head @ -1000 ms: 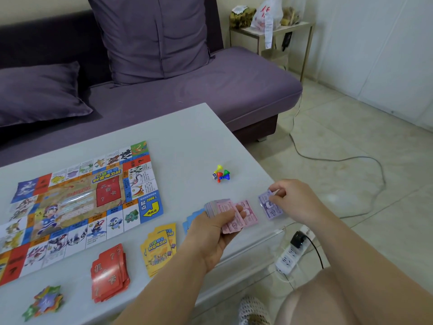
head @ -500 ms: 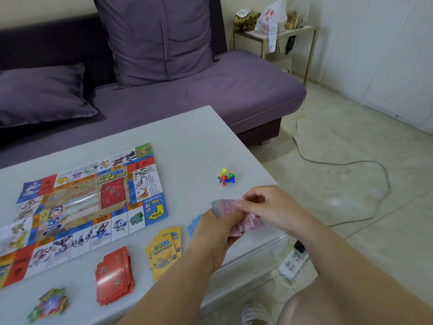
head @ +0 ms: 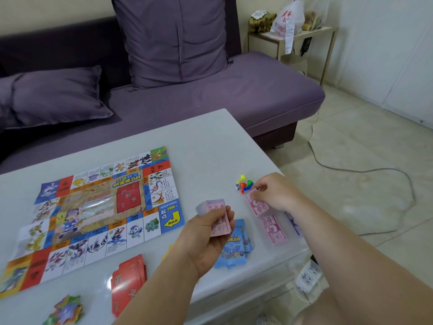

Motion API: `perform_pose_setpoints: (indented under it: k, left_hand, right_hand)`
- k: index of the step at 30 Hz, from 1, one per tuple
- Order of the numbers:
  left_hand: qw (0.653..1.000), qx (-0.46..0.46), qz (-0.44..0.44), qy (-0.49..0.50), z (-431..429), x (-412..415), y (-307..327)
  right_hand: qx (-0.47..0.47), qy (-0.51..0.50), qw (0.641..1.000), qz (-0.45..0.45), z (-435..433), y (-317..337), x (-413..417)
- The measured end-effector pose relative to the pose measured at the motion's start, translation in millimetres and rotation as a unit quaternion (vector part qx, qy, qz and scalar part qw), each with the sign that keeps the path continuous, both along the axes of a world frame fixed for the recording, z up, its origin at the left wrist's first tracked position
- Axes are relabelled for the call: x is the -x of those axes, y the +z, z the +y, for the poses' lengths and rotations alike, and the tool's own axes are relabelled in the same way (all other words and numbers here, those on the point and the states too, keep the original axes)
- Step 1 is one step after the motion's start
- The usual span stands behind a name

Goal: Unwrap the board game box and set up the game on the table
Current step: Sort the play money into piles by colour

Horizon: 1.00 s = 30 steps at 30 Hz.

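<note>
Change since half a second ago: your two hands are no longer joined at the money. Your right hand point(head: 274, 193) has drawn away to the right with a single pink note point(head: 256, 205) pinched between thumb and fingertips, the note low over the worktop point(head: 206, 146). Your left hand point(head: 206, 233) has stayed where it was, fingers and thumb curled round the stack of play money point(head: 212, 206), held clear of the surface.

Surface:
- A pink pile point(head: 274, 228) lies just below your right hand.
- Purple notes point(head: 294, 222) lie beside it, partly hidden under your right forearm.
- Blue cards point(head: 236, 249) lie under and just right of your left hand.
- The coloured pawns point(head: 244, 184) and a die point(head: 237, 186) sit just left of your right hand.
- The game board point(head: 93, 214) lies unfolded flat, well to the left of your left hand.
- Red cards point(head: 127, 282) sit near your left forearm.
- Star-shaped tokens point(head: 66, 310) lie further left, at the near edge.

Room:
- A purple sofa point(head: 234, 97) with two cushions stands beyond the worktop.
- A side table point(head: 293, 36) at the sofa's end carries a plastic bag point(head: 288, 17).
- A cable point(head: 363, 171) loops across the tiled floor to the right of your right hand.
- A power strip point(head: 309, 275) lies on the floor under your right forearm.
</note>
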<state>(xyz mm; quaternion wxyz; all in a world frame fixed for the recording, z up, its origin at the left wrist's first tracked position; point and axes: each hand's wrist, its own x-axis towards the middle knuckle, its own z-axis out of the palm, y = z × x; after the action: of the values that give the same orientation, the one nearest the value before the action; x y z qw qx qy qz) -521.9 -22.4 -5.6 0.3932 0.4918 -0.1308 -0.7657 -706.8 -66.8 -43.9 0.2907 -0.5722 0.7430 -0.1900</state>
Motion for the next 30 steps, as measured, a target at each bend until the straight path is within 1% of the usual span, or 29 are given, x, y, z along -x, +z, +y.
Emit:
perform_pose_setpoints:
  k: [2, 7, 11, 16, 19, 21, 23, 24, 25, 26, 27, 28, 29, 30]
  left_hand:
    - [1.0, 0.002, 0.002, 0.0, -2.6, -3.6, -1.3]
    - [1.0, 0.002, 0.004, -0.002, -7.0, -5.7, -2.9]
    - [1.0, 0.003, 0.007, -0.006, -7.8, -8.2, -6.2]
    - [1.0, 0.005, 0.002, -0.015, -5.2, -7.9, -12.2]
    - [0.999, 0.017, -0.007, -0.033, -0.6, -2.0, -13.9]
    - [0.998, 0.033, -0.018, -0.053, 3.7, 3.7, -13.4]
    - [0.996, 0.047, -0.03, -0.072, 7.9, 9.3, -13.1]
    - [0.995, 0.053, -0.036, -0.079, 9.8, 11.6, -13.5]
    - [0.994, 0.058, -0.043, -0.086, 11.5, 14.1, -13.5]
    - [0.992, 0.064, -0.052, -0.096, 13.3, 16.4, -13.7]
    - [0.99, 0.074, -0.06, -0.107, 15.2, 19.0, -13.5]
    - [0.987, 0.086, -0.067, -0.12, 17.1, 21.6, -13.3]
    - [0.983, 0.101, -0.072, -0.133, 19.0, 23.6, -12.8]
    - [0.98, 0.113, -0.075, -0.146, 20.9, 25.2, -12.1]
  right_hand:
    - [-0.004, -0.001, 1.0, 0.017, -6.0, -1.4, -3.2]
    - [-0.006, 0.001, 1.0, 0.016, -10.3, -2.0, -5.3]
    - [-0.01, 0.001, 1.0, -0.016, -0.1, 11.3, 0.5]
    - [-0.058, 0.04, 0.997, -0.041, 34.1, 19.7, 9.8]
    - [-0.053, 0.038, 0.998, 0.007, 43.8, 14.4, 7.4]
    - [-0.058, 0.037, 0.995, 0.069, 47.2, 13.0, 6.1]
    - [-0.018, 0.026, 0.99, 0.136, 51.1, 15.3, 7.0]
    - [0.028, 0.009, 0.992, 0.123, 54.0, 18.9, 6.1]
    - [0.074, -0.013, 0.995, 0.068, 56.9, 23.6, 3.5]
    - [0.102, -0.03, 0.994, -0.013, 60.6, 29.0, -0.4]
    - [0.095, -0.033, 0.991, -0.092, 64.6, 34.3, -6.3]
    - [0.066, -0.02, 0.987, -0.147, 68.4, 38.2, -12.9]
    - [0.035, 0.004, 0.984, -0.173, 71.3, 39.1, -18.2]
    - [0.016, 0.024, 0.983, -0.179, 73.2, 38.4, -21.3]
